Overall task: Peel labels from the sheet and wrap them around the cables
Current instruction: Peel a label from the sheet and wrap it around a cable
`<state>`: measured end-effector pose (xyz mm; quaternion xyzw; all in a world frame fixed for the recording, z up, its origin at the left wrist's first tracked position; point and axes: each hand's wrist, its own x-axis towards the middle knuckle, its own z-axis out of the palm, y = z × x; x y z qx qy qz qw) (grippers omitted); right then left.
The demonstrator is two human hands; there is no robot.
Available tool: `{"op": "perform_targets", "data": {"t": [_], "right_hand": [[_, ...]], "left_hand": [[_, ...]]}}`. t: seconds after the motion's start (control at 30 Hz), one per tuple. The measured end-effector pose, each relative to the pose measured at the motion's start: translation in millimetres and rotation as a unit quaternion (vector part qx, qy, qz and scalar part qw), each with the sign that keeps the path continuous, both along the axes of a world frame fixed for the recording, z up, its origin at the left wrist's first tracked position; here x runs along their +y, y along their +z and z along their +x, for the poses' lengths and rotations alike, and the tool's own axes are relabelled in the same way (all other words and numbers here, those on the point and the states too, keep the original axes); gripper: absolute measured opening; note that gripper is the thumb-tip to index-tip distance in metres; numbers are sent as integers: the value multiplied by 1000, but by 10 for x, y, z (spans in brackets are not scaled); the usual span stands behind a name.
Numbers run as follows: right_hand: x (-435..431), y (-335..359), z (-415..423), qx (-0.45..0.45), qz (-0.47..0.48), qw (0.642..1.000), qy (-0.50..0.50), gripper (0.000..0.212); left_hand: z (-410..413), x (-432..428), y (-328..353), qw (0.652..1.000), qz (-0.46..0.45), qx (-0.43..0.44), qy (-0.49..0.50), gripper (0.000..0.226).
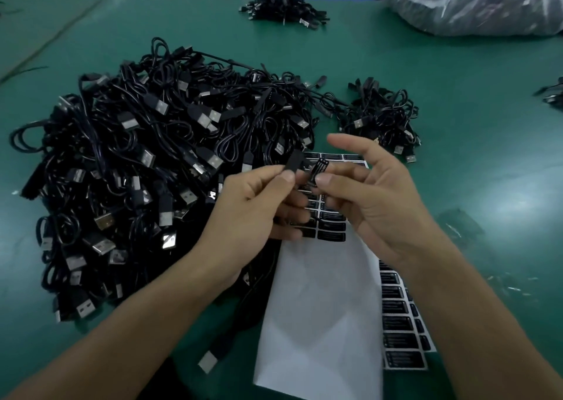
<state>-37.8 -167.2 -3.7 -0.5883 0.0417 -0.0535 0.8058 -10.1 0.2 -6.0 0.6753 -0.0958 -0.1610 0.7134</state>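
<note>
- Currently left hand (259, 213) is pinching 1 cable (294, 160) at its stiff plug, above the sheet (320, 308).
- Right hand (377, 201) grip is pinching the peeled label (321, 168): light, limp, sticky; edge-holding looks safest.

Factory bench: bulk cable heaps (146, 161)

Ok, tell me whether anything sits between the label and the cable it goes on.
Nothing visible does. The right hand pinches the label close beside the cable end that the left hand pinches, both above the sheet.
</note>
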Motion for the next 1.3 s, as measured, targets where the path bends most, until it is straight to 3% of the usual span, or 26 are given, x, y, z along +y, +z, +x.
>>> {"op": "perform_targets", "data": {"t": [0.23,0.5,0.9,1.2,1.3], "right_hand": [[35,1,-53,-29,40,999,-21,53],[52,-61,-29,-51,-39,997,-46,28],[111,-88,-51,-52,-25,997,-51,44],[106,-61,-78,-69,-79,993,-61,43],[93,-70,-95,-60,-149,983,-88,45]], "left_hand": [[-3,-13,-43,999,-13,-26,28,23],[10,-6,-91,1000,-7,-22,-5,11],[6,-14,-28,999,-34,10,-22,12],[27,5,-73,999,-48,-4,22,21],[15,6,-75,999,-41,-21,27,23]]}}
